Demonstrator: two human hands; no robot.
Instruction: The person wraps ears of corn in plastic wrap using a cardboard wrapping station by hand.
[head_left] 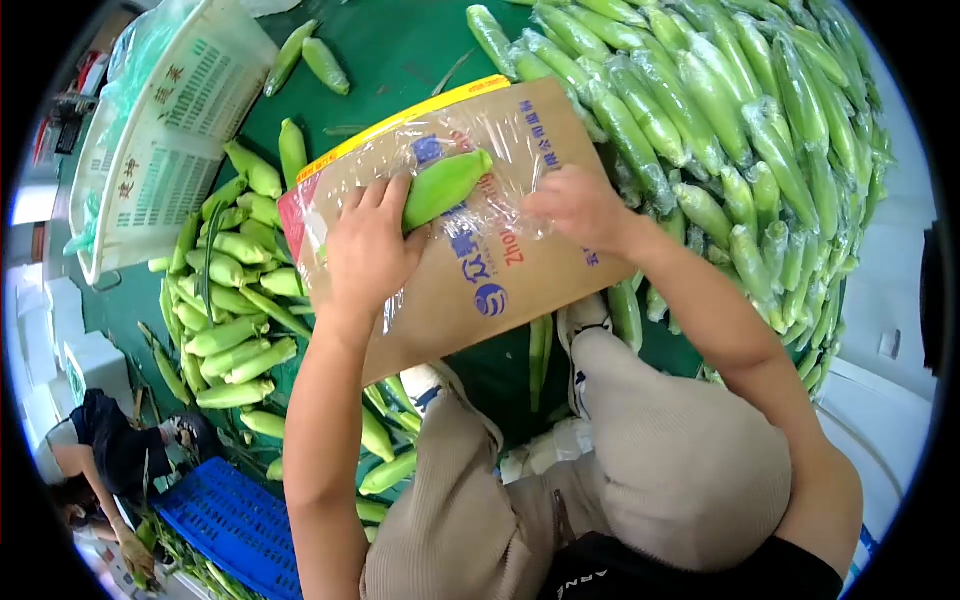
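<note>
An ear of corn in its green husk lies slanted on clear plastic wrap over a printed cardboard box. My left hand is at the corn's lower left end, with that end between thumb and index finger and the other fingers resting on the film. To the right of the corn, my right hand is closed in a pinch on the edge of the wrap, which is wrinkled and pulled up there. A yellow-edged strip runs along the box's far side.
A large pile of film-wrapped corn fills the right side. Unwrapped corn ears are heaped at left, beneath a white plastic basket. A blue crate stands lower left, near another person's arm. Green sheeting covers the floor.
</note>
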